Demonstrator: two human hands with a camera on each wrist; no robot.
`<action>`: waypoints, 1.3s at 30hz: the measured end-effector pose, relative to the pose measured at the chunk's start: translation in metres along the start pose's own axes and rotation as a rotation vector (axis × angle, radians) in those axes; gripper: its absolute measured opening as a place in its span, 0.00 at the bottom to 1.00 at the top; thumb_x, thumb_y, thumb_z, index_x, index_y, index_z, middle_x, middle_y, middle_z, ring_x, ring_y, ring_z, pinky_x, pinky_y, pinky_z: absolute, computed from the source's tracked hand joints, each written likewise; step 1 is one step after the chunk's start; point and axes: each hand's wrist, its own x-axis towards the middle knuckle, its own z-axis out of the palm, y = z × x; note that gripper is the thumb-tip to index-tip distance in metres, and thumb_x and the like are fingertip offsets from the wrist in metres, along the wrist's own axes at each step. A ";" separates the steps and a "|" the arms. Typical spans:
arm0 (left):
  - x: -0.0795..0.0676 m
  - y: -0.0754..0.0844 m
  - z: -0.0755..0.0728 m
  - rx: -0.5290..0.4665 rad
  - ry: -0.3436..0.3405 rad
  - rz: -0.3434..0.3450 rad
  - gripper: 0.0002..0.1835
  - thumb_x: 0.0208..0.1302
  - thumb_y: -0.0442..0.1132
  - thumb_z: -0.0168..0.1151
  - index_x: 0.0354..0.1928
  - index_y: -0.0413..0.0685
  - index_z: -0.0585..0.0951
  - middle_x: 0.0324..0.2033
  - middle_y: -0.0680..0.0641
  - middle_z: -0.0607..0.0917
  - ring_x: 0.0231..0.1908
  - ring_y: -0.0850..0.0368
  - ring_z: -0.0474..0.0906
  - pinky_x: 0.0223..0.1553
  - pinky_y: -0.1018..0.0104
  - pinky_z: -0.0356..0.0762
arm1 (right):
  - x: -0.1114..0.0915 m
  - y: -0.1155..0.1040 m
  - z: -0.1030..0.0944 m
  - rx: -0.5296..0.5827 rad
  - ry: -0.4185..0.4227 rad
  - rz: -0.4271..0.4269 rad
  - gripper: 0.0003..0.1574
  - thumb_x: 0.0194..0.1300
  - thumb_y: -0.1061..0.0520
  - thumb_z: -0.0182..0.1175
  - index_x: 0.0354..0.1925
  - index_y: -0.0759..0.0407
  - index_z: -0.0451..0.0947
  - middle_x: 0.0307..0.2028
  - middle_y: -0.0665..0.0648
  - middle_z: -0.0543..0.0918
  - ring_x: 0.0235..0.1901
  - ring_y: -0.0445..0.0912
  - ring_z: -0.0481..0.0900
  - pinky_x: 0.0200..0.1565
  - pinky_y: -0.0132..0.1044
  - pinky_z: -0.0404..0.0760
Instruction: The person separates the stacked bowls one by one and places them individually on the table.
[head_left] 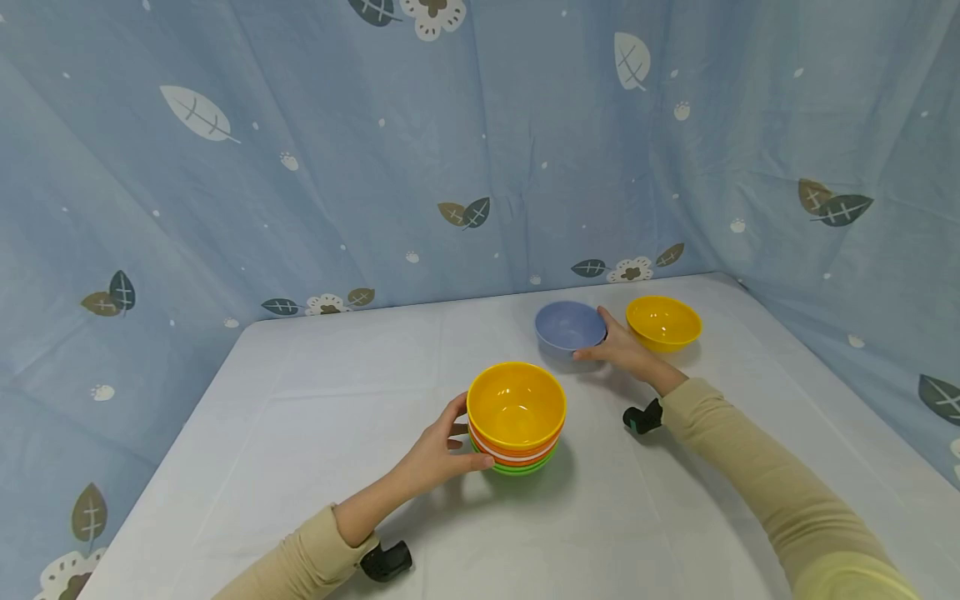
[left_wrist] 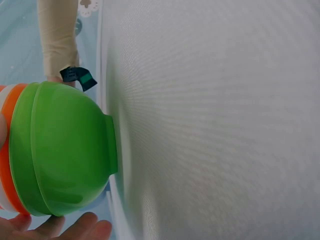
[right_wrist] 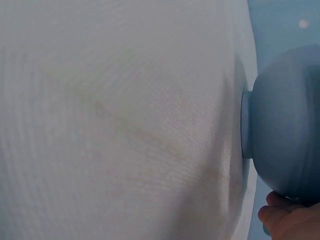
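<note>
My left hand (head_left: 435, 454) holds the side of a stack of nested bowls, with the thumb at the near side and the fingers round the left. On top is a yellow bowl (head_left: 517, 404); orange and white rims show beneath it. The lowest, a green bowl (left_wrist: 75, 150), has its foot at the white cloth in the left wrist view. Farther back, my right hand (head_left: 626, 348) grips a blue bowl (head_left: 567, 327) by its right side, thumb toward me and fingers at the far rim. The blue bowl stands upright, its foot close to the cloth in the right wrist view.
A second yellow bowl (head_left: 663, 325) sits on the white-covered table (head_left: 315, 400), just right of my right hand. Behind the table hangs a blue curtain (head_left: 360, 183) with leaf prints. A black wrist device (head_left: 642, 417) juts out below my right cuff, another (head_left: 386, 561) by the left.
</note>
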 end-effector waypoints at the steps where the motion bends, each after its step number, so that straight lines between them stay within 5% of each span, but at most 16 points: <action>1: 0.000 0.000 0.000 0.000 0.000 0.000 0.48 0.52 0.50 0.67 0.69 0.48 0.51 0.64 0.43 0.63 0.55 0.47 0.70 0.51 0.51 0.71 | 0.000 0.000 0.000 0.002 -0.001 0.002 0.73 0.49 0.45 0.69 0.69 0.66 0.26 0.70 0.69 0.35 0.68 0.62 0.42 0.65 0.56 0.48; 18: 0.000 0.001 0.000 -0.004 0.007 -0.004 0.48 0.51 0.51 0.68 0.69 0.48 0.52 0.65 0.43 0.62 0.56 0.46 0.70 0.51 0.51 0.71 | -0.008 -0.003 -0.003 0.032 -0.013 -0.010 0.71 0.51 0.49 0.68 0.69 0.66 0.26 0.69 0.70 0.35 0.68 0.63 0.40 0.65 0.57 0.47; 39: 0.000 0.001 0.001 -0.009 0.001 -0.004 0.47 0.52 0.49 0.68 0.69 0.49 0.52 0.64 0.43 0.63 0.55 0.46 0.70 0.51 0.51 0.71 | -0.052 -0.022 -0.015 -0.017 -0.075 -0.041 0.70 0.52 0.45 0.67 0.71 0.58 0.26 0.71 0.63 0.34 0.67 0.65 0.46 0.62 0.61 0.53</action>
